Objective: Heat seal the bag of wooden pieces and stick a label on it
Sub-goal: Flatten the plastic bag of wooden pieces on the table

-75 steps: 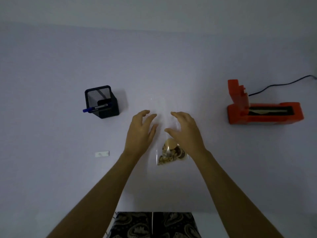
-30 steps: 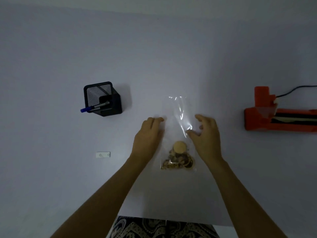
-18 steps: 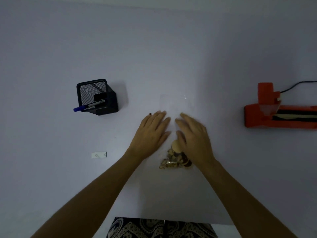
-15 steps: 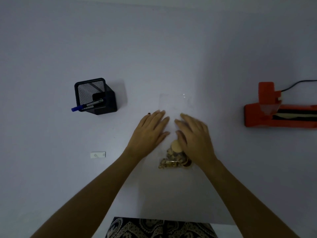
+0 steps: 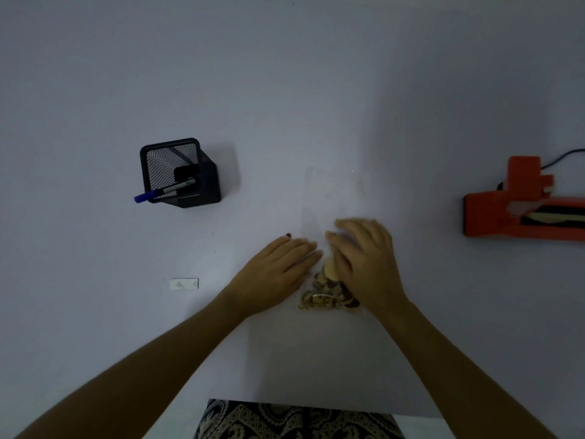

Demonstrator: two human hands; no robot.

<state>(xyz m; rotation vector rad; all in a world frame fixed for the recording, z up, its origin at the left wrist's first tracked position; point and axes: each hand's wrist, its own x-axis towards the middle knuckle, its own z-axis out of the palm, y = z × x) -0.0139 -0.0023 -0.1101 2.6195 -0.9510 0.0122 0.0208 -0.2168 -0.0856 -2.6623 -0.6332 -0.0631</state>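
— Hands first: where are they?

— Both lie at the middle of the white table [image 5: 95, 90]. The left hand [image 5: 278, 274] is flat, palm down, fingers straight and together, pressing on the left edge of the clear bag [image 5: 329, 198]. It grips nothing.

— And the right hand [image 5: 367, 264]?

— Palm down over the bag, fingers loosely spread and blurred. It covers part of the wooden pieces [image 5: 326, 296]; I cannot tell whether it pinches the plastic.

— Where is the bag?

— Flat on the table, between and under the hands, pieces heaped at its near end, its empty part stretching away.

— Anything else?

— A small white label [image 5: 184, 283] lies near, left of the left hand, apart from it. Farther left stands a black mesh holder [image 5: 179, 172] with a blue-capped pen [image 5: 164, 190]. The orange heat sealer [image 5: 522, 213] sits at the right edge, well apart from the bag.
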